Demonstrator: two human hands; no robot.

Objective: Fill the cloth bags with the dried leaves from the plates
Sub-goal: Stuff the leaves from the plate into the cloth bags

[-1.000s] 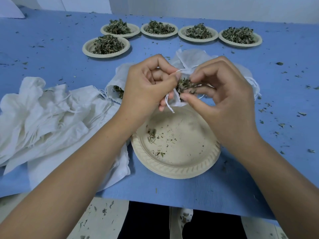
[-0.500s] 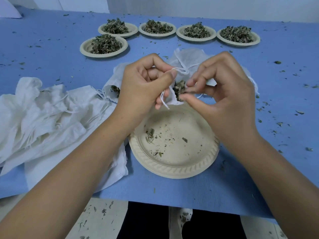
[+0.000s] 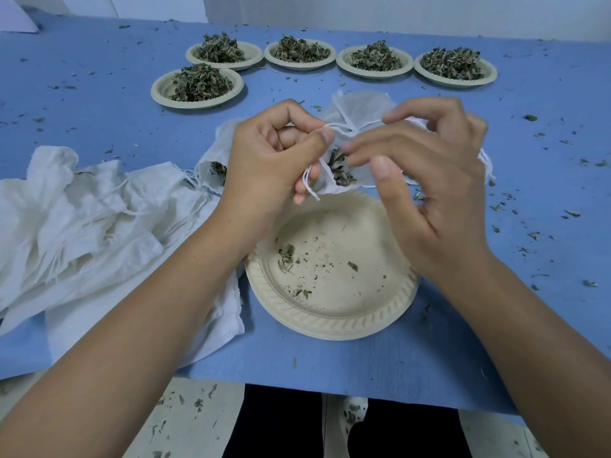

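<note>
My left hand (image 3: 274, 157) pinches the mouth and drawstring of a small white cloth bag (image 3: 330, 180), held above a nearly bare paper plate (image 3: 330, 312). Dried leaves (image 3: 340, 166) show in the bag's opening. My right hand (image 3: 426, 180) hovers right beside the opening, fingers spread and blurred, with nothing visibly between them. A few leaf crumbs (image 3: 286, 256) lie on the plate. Another filled bag (image 3: 211, 166) lies behind my left hand, and one more white bag (image 3: 360, 107) lies behind both hands.
Several plates heaped with dried leaves (image 3: 198, 84) stand in a row at the back of the blue table (image 3: 99, 120). A pile of unfilled white cloth bags (image 3: 82, 226) covers the left side. Leaf bits litter the table at the right and the floor below.
My right hand pushed a pinch of leaves into the bag's mouth, then opened its fingers and drew slightly away. My left hand kept its grip on the bag.
</note>
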